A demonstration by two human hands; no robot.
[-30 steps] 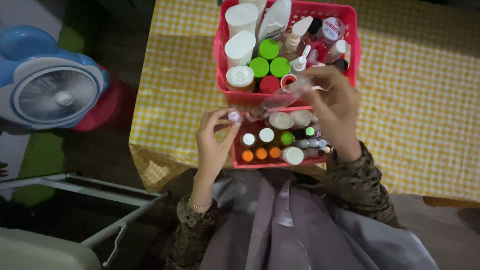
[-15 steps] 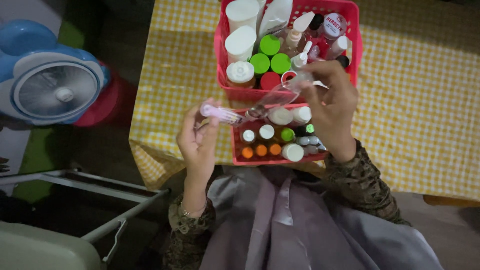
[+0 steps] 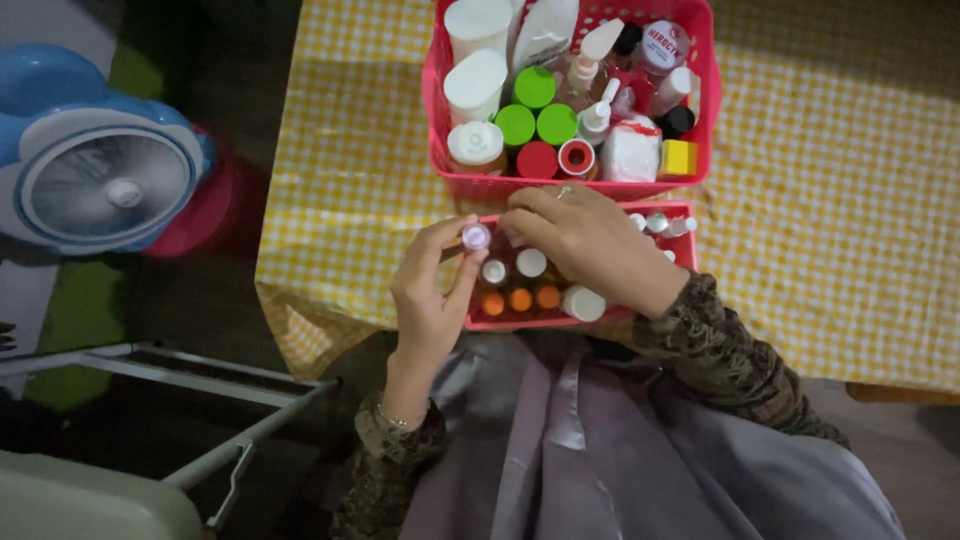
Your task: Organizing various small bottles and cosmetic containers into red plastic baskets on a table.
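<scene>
Vial (image 3: 475,237) between left fingers (image 3: 452,236)

Right hand (image 3: 590,245) lowered from beside the big red basket (image 3: 440,90) onto the small red tray (image 3: 683,212), now flat over its bottles, the clear bottle held a moment ago gone from sight. Left hand (image 3: 430,295) turned upright again, small purple-capped vial (image 3: 475,236) pinched end-on at the fingertips instead of lying sideways. White packet (image 3: 630,152) and yellow box (image 3: 680,157) in the basket now uncovered.
</scene>
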